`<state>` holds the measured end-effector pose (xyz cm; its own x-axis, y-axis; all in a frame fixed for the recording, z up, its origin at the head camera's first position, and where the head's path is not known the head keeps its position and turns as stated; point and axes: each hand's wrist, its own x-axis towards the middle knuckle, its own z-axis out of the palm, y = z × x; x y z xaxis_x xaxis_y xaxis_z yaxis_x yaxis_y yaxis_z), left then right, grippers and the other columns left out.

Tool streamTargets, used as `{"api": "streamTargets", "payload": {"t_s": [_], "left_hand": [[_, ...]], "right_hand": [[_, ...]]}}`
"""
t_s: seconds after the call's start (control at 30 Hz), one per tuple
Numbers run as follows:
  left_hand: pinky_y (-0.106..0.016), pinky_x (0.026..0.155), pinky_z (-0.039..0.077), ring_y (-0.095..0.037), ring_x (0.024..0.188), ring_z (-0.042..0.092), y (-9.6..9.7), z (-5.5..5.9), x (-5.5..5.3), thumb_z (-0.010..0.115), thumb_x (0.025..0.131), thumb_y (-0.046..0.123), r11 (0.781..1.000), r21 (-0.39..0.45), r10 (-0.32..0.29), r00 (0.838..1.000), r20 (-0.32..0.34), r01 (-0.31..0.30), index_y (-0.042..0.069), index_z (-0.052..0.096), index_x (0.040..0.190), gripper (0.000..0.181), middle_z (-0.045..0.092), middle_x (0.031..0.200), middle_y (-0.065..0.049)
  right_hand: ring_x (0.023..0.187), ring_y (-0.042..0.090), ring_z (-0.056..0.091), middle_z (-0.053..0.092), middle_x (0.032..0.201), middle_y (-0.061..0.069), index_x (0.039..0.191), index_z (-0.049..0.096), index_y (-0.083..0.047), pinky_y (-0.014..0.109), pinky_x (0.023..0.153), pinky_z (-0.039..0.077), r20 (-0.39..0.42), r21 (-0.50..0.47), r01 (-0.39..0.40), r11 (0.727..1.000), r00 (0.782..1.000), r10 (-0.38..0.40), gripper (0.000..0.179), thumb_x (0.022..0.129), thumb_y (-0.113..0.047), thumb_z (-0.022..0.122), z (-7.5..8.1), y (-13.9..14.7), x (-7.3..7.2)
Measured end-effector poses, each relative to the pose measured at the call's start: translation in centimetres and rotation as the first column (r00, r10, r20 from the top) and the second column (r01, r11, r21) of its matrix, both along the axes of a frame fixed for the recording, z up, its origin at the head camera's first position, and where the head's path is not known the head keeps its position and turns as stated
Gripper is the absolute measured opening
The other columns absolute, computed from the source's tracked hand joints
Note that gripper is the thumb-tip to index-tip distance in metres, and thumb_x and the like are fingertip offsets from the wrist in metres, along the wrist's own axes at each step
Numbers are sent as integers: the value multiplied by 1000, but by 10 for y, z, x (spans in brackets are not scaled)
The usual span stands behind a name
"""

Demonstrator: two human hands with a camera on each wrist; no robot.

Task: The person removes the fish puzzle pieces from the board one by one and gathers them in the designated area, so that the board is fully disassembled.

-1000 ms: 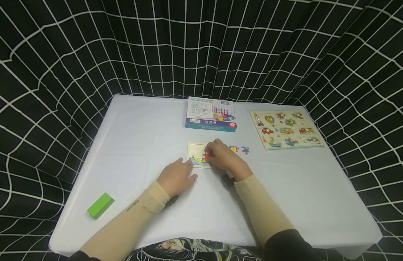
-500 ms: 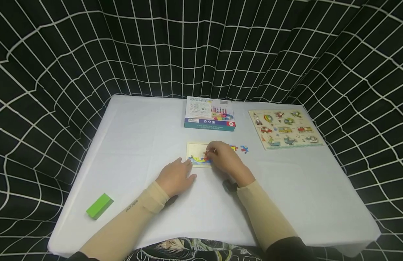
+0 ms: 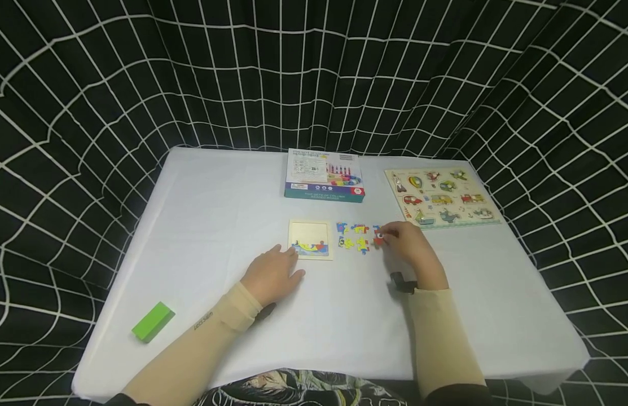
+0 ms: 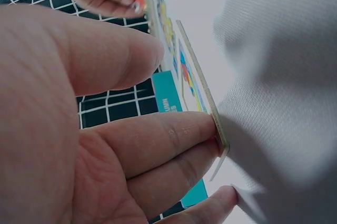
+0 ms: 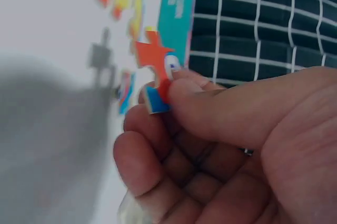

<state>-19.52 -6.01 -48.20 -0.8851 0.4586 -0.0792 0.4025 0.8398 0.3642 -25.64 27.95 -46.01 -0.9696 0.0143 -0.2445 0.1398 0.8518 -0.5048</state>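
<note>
**Red jigsaw piece pinched beside the loose pile**

The right hand (image 3: 412, 248) pinches a red jigsaw piece (image 5: 156, 66) between thumb and fingertips, just right of the loose puzzle pieces (image 3: 354, 237) on the white table (image 3: 217, 197). The piece looks thin, light and stiff, best held by its edges. The left hand (image 3: 270, 273) lies flat, its straight fingers (image 4: 158, 140) pressing the near left edge of the wooden puzzle tray (image 3: 310, 239). Only the right wrist view shows the pinch; the head view hides it behind the knuckles.
</note>
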Motion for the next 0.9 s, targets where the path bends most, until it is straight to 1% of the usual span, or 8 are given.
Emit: {"api": "streamTargets", "payload": {"t_s": [0.07, 0.2, 0.33, 0.4, 0.57, 0.7, 0.8, 0.9], "left_hand": [[-61, 118, 51, -48, 147, 56, 0, 0, 0, 64, 109, 38, 1000, -3, -3, 1000, -5, 3, -1, 70, 142, 52, 65, 153, -19], [-61, 118, 51, -49, 147, 56, 0, -1, 0, 63, 109, 38, 1000, -2, -1, 1000, -12, 1, -1, 70, 142, 52, 66, 153, -19], [-61, 117, 51, -48, 146, 57, -1, -3, 0, 64, 109, 38, 1000, -2, 0, 1000, -17, 0, -1, 71, 141, 51, 66, 152, -19], [-61, 117, 52, -48, 146, 57, 0, -4, 0, 64, 109, 38, 1000, -3, 0, 1000, -21, 0, 0, 71, 141, 51, 66, 152, -19], [-61, 117, 51, -49, 146, 57, -1, -4, 0, 64, 109, 38, 1000, 2, 4, 1000, -23, -4, 0, 71, 141, 51, 66, 152, -19], [-61, 118, 51, -49, 146, 57, -1, -2, 0, 64, 109, 38, 1000, 9, 8, 1000, -23, -8, -1, 71, 141, 50, 66, 152, -19], [-61, 118, 51, -49, 146, 57, -1, -2, 1, 63, 109, 38, 1000, 7, 8, 1000, -16, -8, 0, 71, 141, 51, 66, 152, -19], [-60, 117, 52, -48, 146, 57, -1, -2, 1, 64, 109, 37, 1000, 5, 4, 1000, -18, -4, -1, 71, 141, 50, 66, 152, -19]], "right_hand": [[129, 39, 61, 68, 145, 22, 131, 76, -5, 59, 115, 50, 42, 9, 14, 1000, 999, -14, 27, 111, -12, 60, -3, 6, 2], [121, 36, 63, 71, 136, 21, 129, 77, -6, 56, 109, 52, 62, -16, 40, 999, 997, -39, 25, 110, -12, 61, -9, 9, 4], [103, 33, 64, 73, 117, 19, 130, 73, -5, 46, 92, 55, 56, -31, 57, 998, 997, -55, 24, 109, -12, 64, -13, 7, 5], [99, 31, 65, 72, 114, 18, 130, 70, -5, 43, 87, 54, 50, -27, 70, 997, 996, -69, 23, 108, -13, 65, -13, 6, 5], [101, 32, 63, 69, 118, 20, 124, 68, -4, 42, 85, 55, 44, -1, 104, 995, 994, -104, 19, 107, -14, 67, -13, 0, 3], [97, 32, 62, 70, 108, 17, 110, 68, -4, 41, 81, 52, 51, 41, 127, 991, 990, -129, 11, 107, -15, 67, -13, -4, 3], [95, 31, 61, 69, 102, 15, 101, 67, -5, 39, 79, 50, 52, 76, 145, 987, 988, -149, 11, 108, -15, 66, -14, -7, 5], [92, 30, 62, 69, 98, 15, 99, 67, -6, 38, 76, 50, 2, 107, 119, 987, 993, -120, 11, 107, -14, 68, -12, -15, 6]]}}
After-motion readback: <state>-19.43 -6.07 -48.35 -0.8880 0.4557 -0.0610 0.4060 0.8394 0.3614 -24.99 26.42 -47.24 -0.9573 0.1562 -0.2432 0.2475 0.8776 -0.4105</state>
